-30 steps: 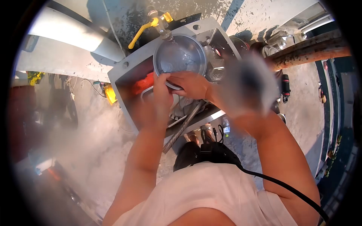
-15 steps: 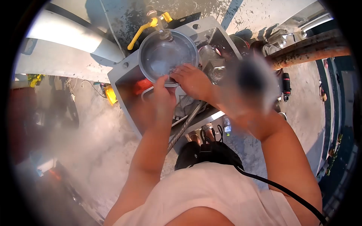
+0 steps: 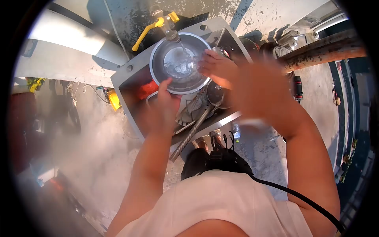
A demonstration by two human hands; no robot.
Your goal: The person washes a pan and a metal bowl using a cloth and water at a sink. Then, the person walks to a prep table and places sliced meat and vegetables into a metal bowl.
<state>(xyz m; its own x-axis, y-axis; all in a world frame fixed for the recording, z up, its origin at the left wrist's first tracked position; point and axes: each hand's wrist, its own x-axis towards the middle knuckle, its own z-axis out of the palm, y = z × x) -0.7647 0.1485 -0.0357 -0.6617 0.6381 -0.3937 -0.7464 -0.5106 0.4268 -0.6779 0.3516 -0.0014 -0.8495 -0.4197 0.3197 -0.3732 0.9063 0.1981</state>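
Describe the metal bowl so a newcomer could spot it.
Find the grey rectangular metal sink, then the yellow-handled metal tap at its far edge. Below the spout, the left hand holds a round silver metal bowl. Water streams into it, unlike the bright-red item beside it.

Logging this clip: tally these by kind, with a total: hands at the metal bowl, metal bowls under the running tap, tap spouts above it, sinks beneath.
Hands: 2 (left hand, right hand)
Metal bowl: 1
Tap spout: 1
Sink: 1
Total: 5
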